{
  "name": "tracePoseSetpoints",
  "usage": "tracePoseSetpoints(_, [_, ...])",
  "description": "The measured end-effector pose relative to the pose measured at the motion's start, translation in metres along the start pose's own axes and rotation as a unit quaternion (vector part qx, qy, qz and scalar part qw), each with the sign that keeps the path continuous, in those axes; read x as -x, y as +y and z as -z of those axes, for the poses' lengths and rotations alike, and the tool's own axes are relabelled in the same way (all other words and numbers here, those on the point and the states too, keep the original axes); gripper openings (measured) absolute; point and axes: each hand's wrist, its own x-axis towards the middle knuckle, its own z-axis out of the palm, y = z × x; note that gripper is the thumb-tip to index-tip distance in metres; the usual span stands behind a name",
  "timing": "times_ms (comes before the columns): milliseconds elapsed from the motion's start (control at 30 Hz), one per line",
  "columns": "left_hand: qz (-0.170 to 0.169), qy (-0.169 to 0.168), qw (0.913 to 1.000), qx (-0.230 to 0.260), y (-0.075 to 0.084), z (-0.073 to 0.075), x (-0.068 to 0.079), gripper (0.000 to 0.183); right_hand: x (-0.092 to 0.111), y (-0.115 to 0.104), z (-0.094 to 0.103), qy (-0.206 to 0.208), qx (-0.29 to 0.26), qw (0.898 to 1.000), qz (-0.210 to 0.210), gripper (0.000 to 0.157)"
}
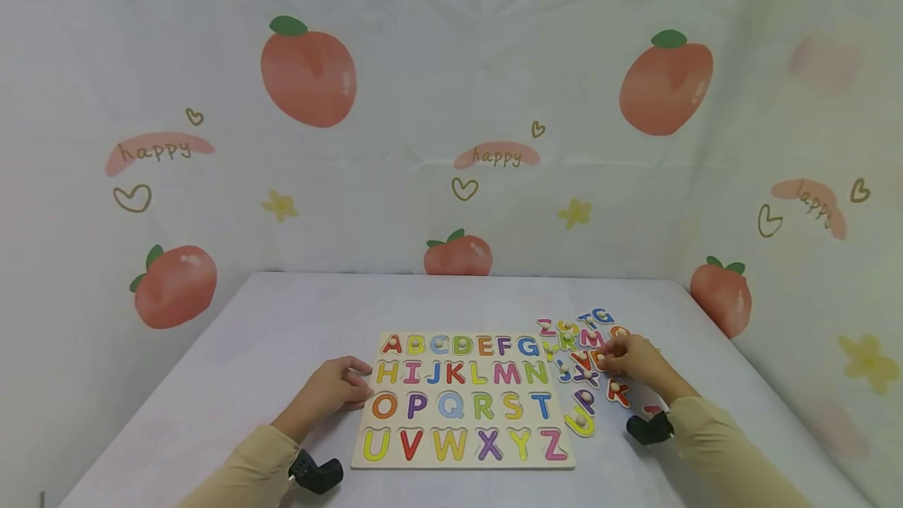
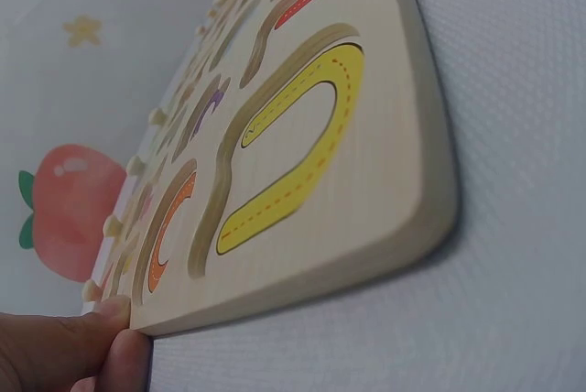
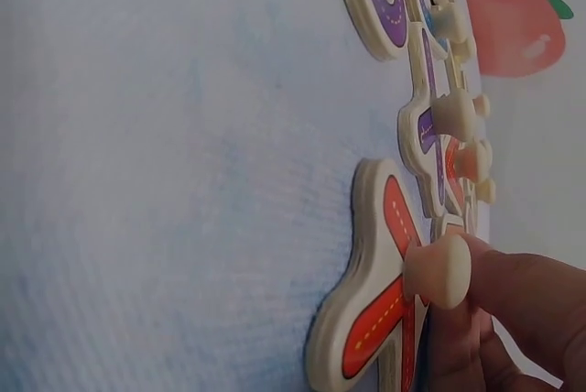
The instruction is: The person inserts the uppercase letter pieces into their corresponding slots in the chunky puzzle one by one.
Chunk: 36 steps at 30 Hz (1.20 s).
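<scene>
A wooden alphabet board lies on the table with letter-shaped recesses; knobbed pieces sit in the A to D places. My left hand touches the board's left edge with thumb and finger, which also show at the lower left of the left wrist view. My right hand is over the loose letters, pinching an orange letter piece whose shape is mostly covered. Just nearer to me lies a red K piece, its knob large before the fingers in the right wrist view. Beside it are a V piece and an X piece.
Several more knobbed letters lie right of the board, including a purple P piece, a yellow U piece and a blue G piece. A red piece is partly hidden by the right wrist camera. A patterned curtain hangs behind.
</scene>
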Motion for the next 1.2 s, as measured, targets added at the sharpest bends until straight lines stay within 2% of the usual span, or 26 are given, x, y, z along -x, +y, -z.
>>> tracePoseSetpoints(300, [0.005, 0.006, 1.0000, -0.006, -0.001, -0.001, -0.002, 0.037, 0.003, -0.007, 0.004, 0.002, 0.003, 1.000, -0.020, 0.019])
tracePoseSetpoints(433, [0.000, 0.007, 0.9999, -0.008, -0.001, -0.001, -0.002, 0.038, 0.008, -0.019, 0.012, 0.010, 0.020, 1.000, -0.012, 0.022])
tracePoseSetpoints(700, [0.003, 0.006, 0.9999, -0.008, -0.002, -0.001, -0.002, 0.038, 0.005, -0.040, 0.017, 0.021, -0.009, 1.000, 0.013, 0.026])
tracePoseSetpoints(933, [0.003, 0.008, 1.0000, -0.002, -0.003, 0.000, 0.000, 0.037, 0.000, -0.073, -0.004, 0.044, -0.028, 0.997, 0.048, 0.029])
tracePoseSetpoints(1200, [0.005, 0.008, 0.9999, -0.005, -0.001, 0.000, 0.000, 0.037, -0.006, -0.111, -0.043, 0.036, -0.102, 0.990, 0.088, 0.020])
